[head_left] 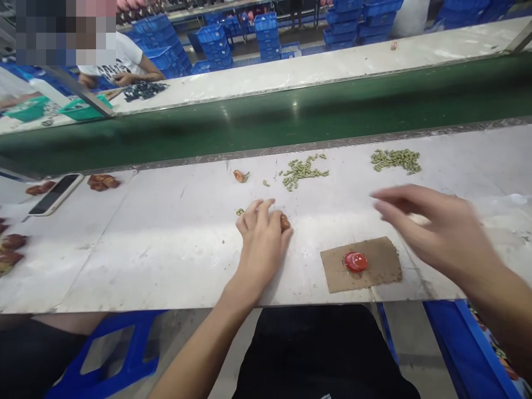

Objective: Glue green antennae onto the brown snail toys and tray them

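My left hand (260,235) rests on the white table with its fingers bent, and its thumb and forefinger close round a small glossy brown piece (285,223). Small green ring-ended pieces (240,211) lie by its outer fingertips. Raised over the table at the right, my right hand (440,233) is blurred by motion; its thumb and forefinger come near each other, and anything between them is too smeared to see. Below it lies a brown cardboard piece (332,271) bearing a shiny red blob (356,261). Beyond my hands are loose green pellet-like pieces (301,173) and an orange-and-green piece (240,176).
Another heap of green pieces (397,160) lies at the back right. A phone (56,194) and brown clustered pieces (103,182) are at the left. Behind a green conveyor belt (266,119), a person (124,55) works near teal baskets (83,108). A blue crate (469,343) stands below right.
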Demonstrator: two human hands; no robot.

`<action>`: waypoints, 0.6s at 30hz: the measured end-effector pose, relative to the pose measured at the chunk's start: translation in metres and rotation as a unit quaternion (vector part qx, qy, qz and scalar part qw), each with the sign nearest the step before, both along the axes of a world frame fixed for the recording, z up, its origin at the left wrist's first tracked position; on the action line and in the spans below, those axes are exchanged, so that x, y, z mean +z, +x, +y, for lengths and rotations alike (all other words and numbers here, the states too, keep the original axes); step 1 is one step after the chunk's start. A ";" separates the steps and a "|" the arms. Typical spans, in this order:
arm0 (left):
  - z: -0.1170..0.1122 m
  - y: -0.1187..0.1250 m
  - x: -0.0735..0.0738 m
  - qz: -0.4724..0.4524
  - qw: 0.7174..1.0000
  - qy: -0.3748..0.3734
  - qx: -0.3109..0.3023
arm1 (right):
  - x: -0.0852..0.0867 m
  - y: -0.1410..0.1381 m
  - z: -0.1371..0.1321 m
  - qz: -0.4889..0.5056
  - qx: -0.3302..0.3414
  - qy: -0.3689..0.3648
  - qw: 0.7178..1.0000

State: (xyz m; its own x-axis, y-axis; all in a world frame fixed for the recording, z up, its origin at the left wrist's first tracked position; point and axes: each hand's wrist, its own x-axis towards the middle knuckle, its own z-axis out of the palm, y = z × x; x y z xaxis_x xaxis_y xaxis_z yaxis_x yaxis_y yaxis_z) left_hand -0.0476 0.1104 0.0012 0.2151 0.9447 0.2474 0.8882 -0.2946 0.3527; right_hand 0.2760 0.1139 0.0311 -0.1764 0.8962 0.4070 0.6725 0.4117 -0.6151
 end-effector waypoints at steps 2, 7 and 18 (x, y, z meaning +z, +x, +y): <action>-0.017 0.000 -0.001 -0.027 0.999 -0.005 -0.027 | -0.006 -0.039 0.042 -0.067 -0.006 -0.041 0.997; -0.078 -0.011 0.005 -0.316 0.940 -0.115 -0.062 | -0.034 -0.117 0.122 -0.127 -0.029 -0.096 0.987; -0.120 -0.027 0.002 -0.505 0.823 -0.237 0.104 | -0.039 -0.133 0.138 -0.122 -0.015 -0.105 0.987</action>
State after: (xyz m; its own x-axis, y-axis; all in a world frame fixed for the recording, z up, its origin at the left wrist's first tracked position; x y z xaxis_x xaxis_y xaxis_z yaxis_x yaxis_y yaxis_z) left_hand -0.0747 -0.0093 0.0027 -0.0524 0.9773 -0.2052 0.0851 0.2091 0.9742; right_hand 0.1427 0.2518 -0.0081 -0.2174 0.9628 0.1607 0.8208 0.2694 -0.5036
